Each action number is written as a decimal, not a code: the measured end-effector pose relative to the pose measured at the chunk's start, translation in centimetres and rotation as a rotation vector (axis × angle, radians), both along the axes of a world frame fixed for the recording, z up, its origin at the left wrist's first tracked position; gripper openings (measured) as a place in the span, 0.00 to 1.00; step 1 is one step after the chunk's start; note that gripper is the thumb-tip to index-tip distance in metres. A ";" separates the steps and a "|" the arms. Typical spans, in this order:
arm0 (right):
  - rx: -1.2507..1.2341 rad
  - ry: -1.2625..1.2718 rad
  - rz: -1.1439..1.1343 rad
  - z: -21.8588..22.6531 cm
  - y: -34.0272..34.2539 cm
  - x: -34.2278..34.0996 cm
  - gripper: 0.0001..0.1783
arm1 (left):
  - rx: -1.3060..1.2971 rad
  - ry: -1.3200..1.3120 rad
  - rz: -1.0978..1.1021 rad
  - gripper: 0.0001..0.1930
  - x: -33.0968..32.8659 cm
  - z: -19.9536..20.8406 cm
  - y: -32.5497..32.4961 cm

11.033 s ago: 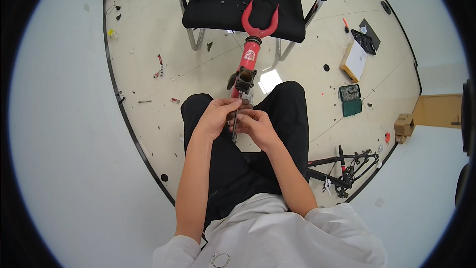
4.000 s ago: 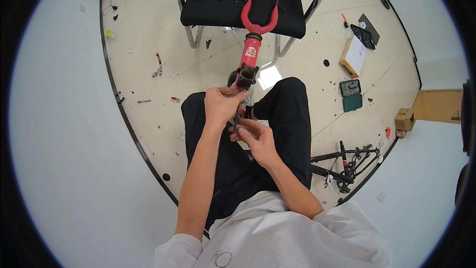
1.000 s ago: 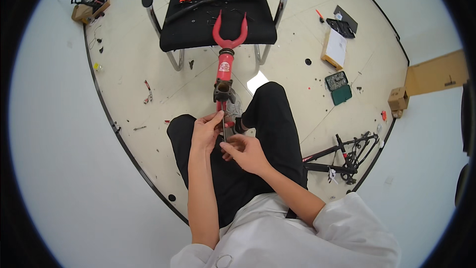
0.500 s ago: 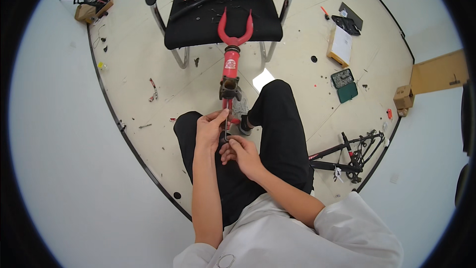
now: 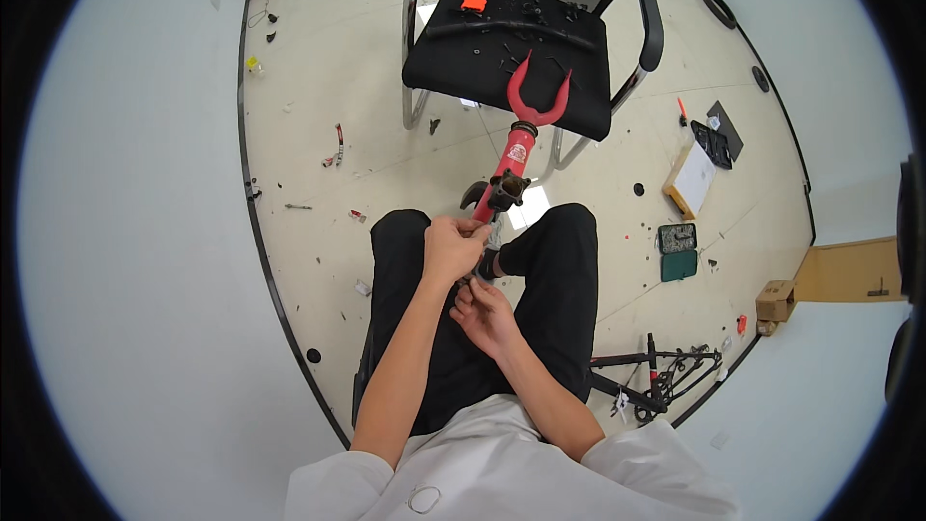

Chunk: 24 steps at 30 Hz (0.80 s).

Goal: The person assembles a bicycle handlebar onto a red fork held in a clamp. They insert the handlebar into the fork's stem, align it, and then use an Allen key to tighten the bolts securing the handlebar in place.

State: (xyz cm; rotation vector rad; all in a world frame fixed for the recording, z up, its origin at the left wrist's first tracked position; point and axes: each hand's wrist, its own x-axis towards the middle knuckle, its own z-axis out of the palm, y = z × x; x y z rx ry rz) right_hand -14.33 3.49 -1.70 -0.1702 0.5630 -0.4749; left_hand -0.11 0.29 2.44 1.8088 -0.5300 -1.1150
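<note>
A red bicycle fork (image 5: 517, 150) points away from me, its U-shaped prongs against the front of the black chair seat. At its near end is a dark four-cornered clamp (image 5: 506, 190). Just below that, my left hand (image 5: 453, 253) is closed, thumb and fingers pinched beside the red tube. My right hand (image 5: 487, 316) sits lower, between my thighs, its thumb and fingertips closed together. Both hands are around a thin L-shaped hex key, which the earlier picture shows plainly; now the fingers hide most of it.
The black chair (image 5: 521, 48) carries an orange block (image 5: 474, 4), a dark bar and several small parts. On the floor at right lie a green case (image 5: 678, 265), a white-topped box (image 5: 690, 180) and a black bicycle frame (image 5: 656, 376). Small parts are scattered at left.
My view has swung, so the chair and fork appear farther right and the fork leans. My left hand has turned, back upward, over the tube. Less of the hex key shows.
</note>
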 end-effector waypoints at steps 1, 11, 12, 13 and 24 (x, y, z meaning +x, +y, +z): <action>-0.007 -0.012 0.017 0.0 -0.2 -0.2 0.11 | -0.011 0.016 0.000 0.13 0.0 -0.1 0.0; -0.568 0.539 0.213 4.2 -1.1 -2.1 0.11 | -0.108 0.313 -0.006 0.12 -0.7 -0.6 1.5; -0.622 0.573 0.195 4.4 -1.2 -2.4 0.11 | -0.130 0.364 0.020 0.12 -0.9 -0.3 2.0; -0.676 0.608 0.178 4.5 -1.4 -2.8 0.10 | -0.171 0.458 0.069 0.11 -0.8 -0.6 2.6; -0.610 0.607 -0.043 3.3 -7.5 0.7 0.11 | -0.255 0.429 0.210 0.07 0.5 -1.5 6.7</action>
